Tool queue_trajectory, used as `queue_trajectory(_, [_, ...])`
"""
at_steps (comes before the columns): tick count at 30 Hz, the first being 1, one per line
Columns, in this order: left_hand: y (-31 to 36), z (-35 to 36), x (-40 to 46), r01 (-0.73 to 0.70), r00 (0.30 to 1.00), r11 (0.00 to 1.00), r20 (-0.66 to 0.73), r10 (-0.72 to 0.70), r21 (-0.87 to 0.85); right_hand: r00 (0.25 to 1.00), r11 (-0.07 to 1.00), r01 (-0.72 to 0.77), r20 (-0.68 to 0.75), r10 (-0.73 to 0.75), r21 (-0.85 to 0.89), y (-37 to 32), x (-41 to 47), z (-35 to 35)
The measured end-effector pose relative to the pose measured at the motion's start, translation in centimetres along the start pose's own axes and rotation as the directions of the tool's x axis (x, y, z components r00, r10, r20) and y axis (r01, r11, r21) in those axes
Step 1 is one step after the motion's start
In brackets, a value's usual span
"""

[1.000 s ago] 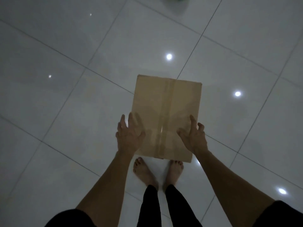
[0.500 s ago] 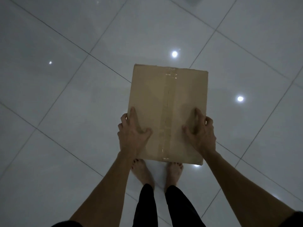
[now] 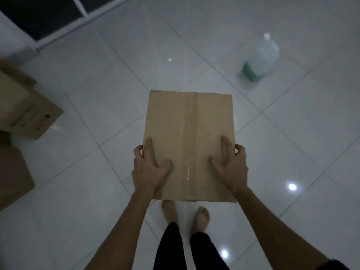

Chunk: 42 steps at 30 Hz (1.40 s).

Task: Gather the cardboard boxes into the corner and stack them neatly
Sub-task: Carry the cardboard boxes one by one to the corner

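Observation:
A brown cardboard box (image 3: 190,121) with a tape strip down its top hangs in the air in front of me, above my bare feet. My left hand (image 3: 149,168) grips its near left edge, thumb on top and fingers wrapped around the side. On the near right edge my right hand (image 3: 230,165) holds it the same way. Two more cardboard boxes sit on the floor at the left: one (image 3: 25,108) with printed marks on its side, and another (image 3: 11,172) closer to me, cut off by the frame.
The white tiled floor (image 3: 97,201) reflects ceiling lights. A clear plastic bottle with green liquid (image 3: 260,58) stands at the far right. A dark glass door with a white frame (image 3: 58,14) runs along the far left.
Both hands closed on the box's sides and lifted it off the floor. My view turned, bringing the boxes at the left, the door and the bottle into sight.

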<state>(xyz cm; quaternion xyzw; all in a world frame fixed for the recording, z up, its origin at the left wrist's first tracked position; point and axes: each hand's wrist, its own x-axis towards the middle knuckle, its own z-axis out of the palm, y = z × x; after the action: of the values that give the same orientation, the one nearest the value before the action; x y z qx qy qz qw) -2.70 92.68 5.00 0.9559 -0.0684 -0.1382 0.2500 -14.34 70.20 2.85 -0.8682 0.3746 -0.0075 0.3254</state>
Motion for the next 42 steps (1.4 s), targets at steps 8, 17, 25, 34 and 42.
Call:
queue_trajectory(8, [-1.8, -14.3, -5.0, 0.163, 0.960, 0.983, -0.215, -0.178, -0.087, 0.950, 0.952, 0.306, 0.071, -0.304, -0.009, -14.2, -2.3, -4.2])
queue_trajectory(17, [-11.4, -24.6, -7.5, 0.365, 0.827, 0.901, -0.364, -0.429, -0.233, 0.805, 0.825, 0.566, 0.217, -0.552, -0.001, -29.7, -5.4, 2.2])
queue_trajectory(25, [-21.1, -31.3, -8.8, 0.458, 0.716, 0.835, -0.430, -0.551, -0.306, 0.688, 0.735, 0.678, 0.337, -0.642, 0.017, -41.0, -9.9, 10.1])
queue_trajectory(34, [-31.8, -36.1, -5.5, 0.542, 0.622, 0.745, -0.411, -0.667, -0.389, 0.587, 0.664, 0.747, 0.448, -0.674, 0.021, -51.8, -11.1, 20.5])
queue_trajectory(42, [-42.3, -39.1, 5.3, 0.610, 0.579, 0.682, -0.360, -0.732, -0.404, 0.567, 0.661, 0.750, 0.526, -0.633, -0.013, -61.9, -6.7, 33.1])
